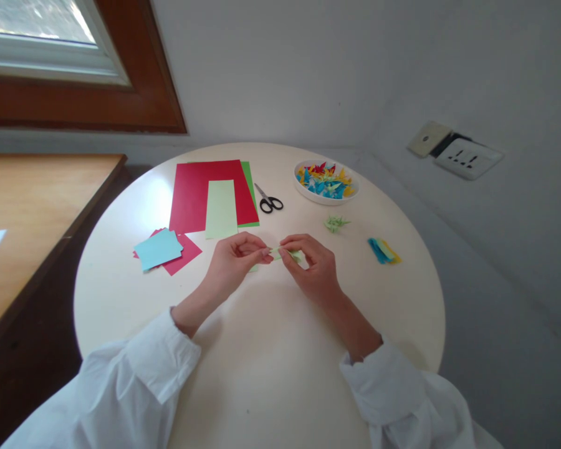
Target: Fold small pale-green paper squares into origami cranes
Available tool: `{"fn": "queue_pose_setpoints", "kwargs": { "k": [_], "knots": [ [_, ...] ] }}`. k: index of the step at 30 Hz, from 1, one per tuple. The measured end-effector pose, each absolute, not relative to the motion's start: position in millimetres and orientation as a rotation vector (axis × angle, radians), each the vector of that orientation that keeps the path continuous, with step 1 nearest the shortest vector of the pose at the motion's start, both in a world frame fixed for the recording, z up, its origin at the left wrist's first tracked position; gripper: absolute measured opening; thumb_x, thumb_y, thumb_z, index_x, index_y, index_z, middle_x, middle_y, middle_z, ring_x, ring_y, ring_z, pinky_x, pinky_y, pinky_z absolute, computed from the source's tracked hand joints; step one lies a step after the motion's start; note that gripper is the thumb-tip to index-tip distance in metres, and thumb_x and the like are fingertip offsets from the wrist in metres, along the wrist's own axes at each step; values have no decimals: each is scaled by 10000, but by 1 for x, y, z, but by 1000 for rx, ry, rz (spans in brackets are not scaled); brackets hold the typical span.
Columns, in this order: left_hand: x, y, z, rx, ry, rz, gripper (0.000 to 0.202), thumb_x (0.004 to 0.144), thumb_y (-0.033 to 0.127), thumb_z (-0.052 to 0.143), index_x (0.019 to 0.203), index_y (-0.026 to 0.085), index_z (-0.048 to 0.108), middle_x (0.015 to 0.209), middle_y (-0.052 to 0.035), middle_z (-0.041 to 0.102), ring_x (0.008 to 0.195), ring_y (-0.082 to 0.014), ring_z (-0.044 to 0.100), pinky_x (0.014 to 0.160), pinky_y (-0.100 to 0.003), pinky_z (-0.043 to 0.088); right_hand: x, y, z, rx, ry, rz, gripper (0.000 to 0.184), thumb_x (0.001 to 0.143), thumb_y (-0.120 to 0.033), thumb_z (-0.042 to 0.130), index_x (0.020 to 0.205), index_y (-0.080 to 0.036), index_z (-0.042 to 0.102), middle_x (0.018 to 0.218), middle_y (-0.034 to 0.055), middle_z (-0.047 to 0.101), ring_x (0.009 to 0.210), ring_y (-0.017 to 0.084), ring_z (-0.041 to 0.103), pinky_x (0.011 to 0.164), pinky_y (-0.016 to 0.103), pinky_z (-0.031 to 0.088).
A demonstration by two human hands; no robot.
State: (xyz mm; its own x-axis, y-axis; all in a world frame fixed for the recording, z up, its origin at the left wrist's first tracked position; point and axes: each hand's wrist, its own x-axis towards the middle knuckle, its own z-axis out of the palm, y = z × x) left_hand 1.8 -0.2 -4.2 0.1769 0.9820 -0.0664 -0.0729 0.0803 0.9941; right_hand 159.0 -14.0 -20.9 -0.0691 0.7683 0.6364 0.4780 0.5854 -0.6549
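Folded paper [275, 253]: a small pale green piece on the near side of the scissors [265, 197], between the left hand [238, 255] and the right hand [313, 265], over the white table [271, 362]
Left hand: thumb and fingers pinched on the left end of the piece, nearer the person than the scissors and to their left
Right hand: thumb and fingertips pinched on the same piece, to the near right of the scissors; only a small gap parts the two hands' fingertips
Paper's direction: long axis side to side, from one hand to the other; more green shows under the right fingers, but they hide its full shape
Paper scrap [254, 268]: pale green, just below the left fingers, near side of the scissors; cannot tell if it joins the held piece
Sheets: left of the scissors, a red sheet [187, 199] over a green sheet [247, 178], with a pale green strip [222, 209] on top, just beyond the left hand
Cards: blue cards [158, 248] over red cards [184, 255], farther left of the scissors and nearer the person
Dish [325, 201]: right of the scissors, filled with colourful folded shapes [325, 182]
Green folded shapes [335, 223]: right of the scissors, beyond the right hand
Paper slips [381, 251]: blue, green and yellow, far right of the scissors
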Motion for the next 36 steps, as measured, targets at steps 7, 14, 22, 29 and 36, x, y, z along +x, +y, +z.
{"fn": "queue_pose_setpoints", "kwargs": {
  "k": [7, 14, 22, 29, 36],
  "knots": [
    [1, 0, -3, 1142, 1031, 1064, 229, 595, 271, 748, 696, 132, 596, 602, -20, 671, 647, -174, 667, 678, -310, 521, 159, -13, -22, -1016, -1711, 311, 77, 786, -167, 567, 725, -205, 594, 797, 54, 654, 775, 161, 628, 709, 302, 512],
    [2, -3, 0, 1142, 1047, 1074, 158, 625, 206, 703, 697, 133, 582, 577, -6, 652, 633, -153, 653, 669, -286, 511, 158, -13, -23, -984, -1700, 277, 65, 775, -144, 581, 728, -183, 602, 793, 59, 659, 766, 157, 634, 707, 296, 523],
    [1, 0, -5, 1127, 993, 1019, 200, 704, 299, 648, 758, 107, 625, 701, -24, 639, 601, -127, 619, 690, -316, 522, 159, -13, -24, -972, -1693, 292, 63, 773, -141, 588, 734, -188, 606, 797, 51, 662, 763, 149, 636, 705, 292, 530],
    [3, -3, -3, 1298, 963, 853, 245, 710, 355, 653, 755, 117, 690, 594, -17, 619, 585, -122, 577, 621, -270, 499, 158, -14, -24, -951, -1714, 283, 67, 768, -132, 596, 735, -189, 611, 795, 46, 664, 760, 143, 640, 690, 285, 537],
    [5, -6, -3, 1347, 1038, 928, 193, 719, 297, 640, 780, 120, 687, 551, -6, 619, 549, -122, 589, 588, -247, 489, 157, -15, -21, -919, -1743, 226, 74, 771, -109, 592, 757, -179, 608, 807, 63, 668, 778, 147, 644, 701, 289, 540]
  ]
}}
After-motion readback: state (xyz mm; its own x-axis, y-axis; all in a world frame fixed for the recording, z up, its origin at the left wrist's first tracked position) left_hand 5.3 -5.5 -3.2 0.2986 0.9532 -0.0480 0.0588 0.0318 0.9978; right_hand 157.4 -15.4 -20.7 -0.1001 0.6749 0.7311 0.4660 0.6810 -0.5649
